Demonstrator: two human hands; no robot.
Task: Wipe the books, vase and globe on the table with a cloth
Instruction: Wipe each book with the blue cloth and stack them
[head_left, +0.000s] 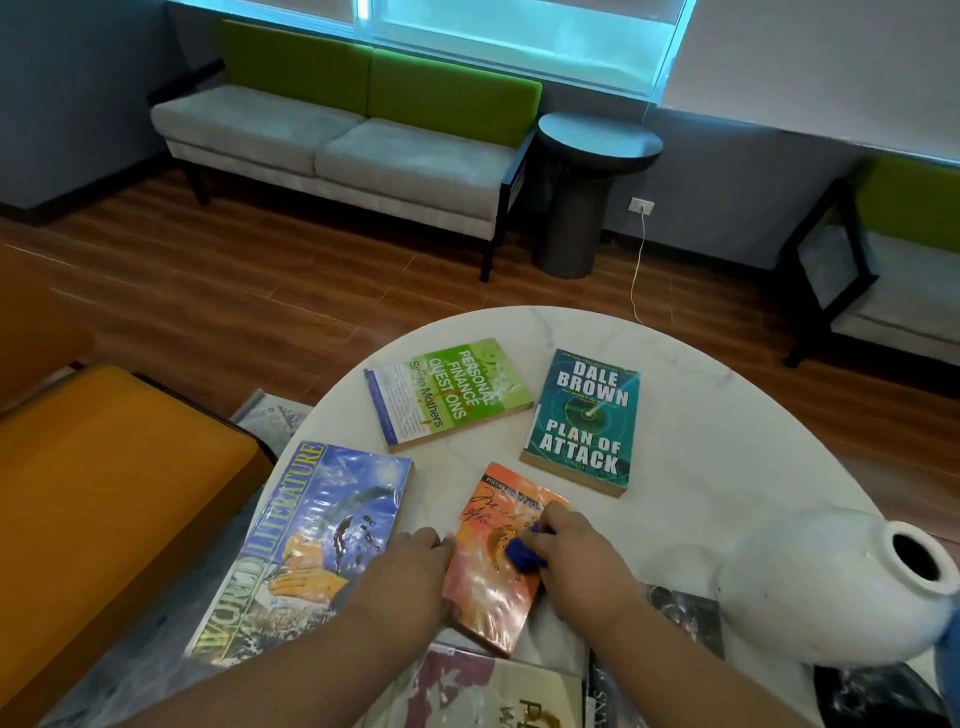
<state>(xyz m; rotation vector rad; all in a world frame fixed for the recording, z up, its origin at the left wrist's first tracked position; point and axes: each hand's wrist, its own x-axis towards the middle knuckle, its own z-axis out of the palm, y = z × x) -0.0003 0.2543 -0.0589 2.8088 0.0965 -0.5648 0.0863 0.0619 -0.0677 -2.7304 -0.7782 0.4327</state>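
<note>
Currently my right hand (576, 551) is bunched round a small blue cloth (522, 556) and presses it on the cover of the orange book (488, 597), near the front of the bench (701, 405). My left hand (410, 566) rests at that book's left edge, touching it and overlapping a corner of the World Literature book (306, 545). I cannot tell whether its fingers hook the edge or merely press against it.

Handling, as judged: the orange book is a thin paperback with a glossy, reflective cover. It should be light and likely to slide on the smooth bench top under a wipe. Bracing it at the edge, clear of the cloth's path, looks the sound hold. The cloth is soft and wads easily. The white vase (831, 587), at the right, looks ceramic, heavier and breakable; I would steady it by the body, not the rim. Its mouth points right and up, and I cannot say whether it is tipped or only distorted by the lens.

Count: one cloth and one vase. Four books lie whole in view; the other two are the green book (452, 395) and the teal book (584, 421), well apart from the hands on the far side. At least three partly seen covers (498, 691) are cut off at the near edge. No globe is in view.
</note>
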